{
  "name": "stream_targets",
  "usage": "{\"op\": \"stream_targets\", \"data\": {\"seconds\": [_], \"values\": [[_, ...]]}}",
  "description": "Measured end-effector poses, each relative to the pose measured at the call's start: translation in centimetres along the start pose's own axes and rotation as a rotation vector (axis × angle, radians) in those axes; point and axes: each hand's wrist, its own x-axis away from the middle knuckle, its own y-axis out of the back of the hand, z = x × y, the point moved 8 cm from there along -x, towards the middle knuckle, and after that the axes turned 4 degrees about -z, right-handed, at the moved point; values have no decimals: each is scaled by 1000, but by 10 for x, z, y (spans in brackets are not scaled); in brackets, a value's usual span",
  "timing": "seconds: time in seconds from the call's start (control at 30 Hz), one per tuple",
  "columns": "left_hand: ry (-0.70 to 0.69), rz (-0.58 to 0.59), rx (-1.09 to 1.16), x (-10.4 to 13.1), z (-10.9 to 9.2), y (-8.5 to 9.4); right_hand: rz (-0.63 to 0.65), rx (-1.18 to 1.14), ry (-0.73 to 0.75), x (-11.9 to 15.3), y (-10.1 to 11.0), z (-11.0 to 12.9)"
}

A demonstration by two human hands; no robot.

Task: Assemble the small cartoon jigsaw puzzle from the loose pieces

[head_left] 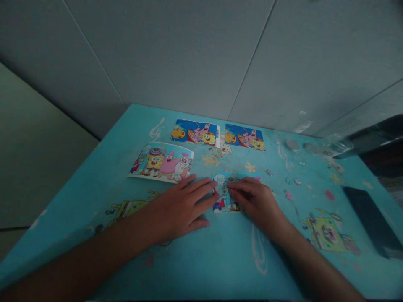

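Note:
A partly assembled cartoon jigsaw puzzle [220, 204] lies on the blue table between my hands. My left hand [185, 205] rests with fingers spread, its fingertips at the puzzle's left edge. Over the middle of the puzzle, my right hand [256, 201] has thumb and index finger pressed together; anything between them is too small to make out. A picture sheet [168, 163] showing cartoon characters lies beyond my left hand. Loose puzzle pieces [288, 195] are scattered to the right of my right hand.
Two blue cartoon pictures [197, 133] [244, 137] lie near the wall, with small pieces [226, 149] just in front. At the right are a dark flat object [373, 220], a round lid [291, 145] and a clear plastic container [336, 146]. The tablecloth [214, 260] has printed cartoon figures.

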Motion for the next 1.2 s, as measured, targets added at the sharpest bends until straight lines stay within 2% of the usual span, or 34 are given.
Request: {"op": "stream_targets", "data": {"seconds": [0.23,0.47,0.57,0.7,0.87,1.03,1.2], "values": [[5,35,-23,2,1,-4,13,13,9,0,-3,2],[2,78,-25,3,3,-9,8,79,100,1,-3,7],[0,70,-21,2,2,-8,24,198,155,4,-5,12],[11,55,-8,2,2,-6,42,482,234,14,-10,25],[8,51,-18,2,3,-6,-2,771,351,27,-18,42],[-11,49,-44,2,1,-5,10,845,391,31,-24,48],[-6,37,-42,2,2,-4,8,796,369,28,-21,46]]}}
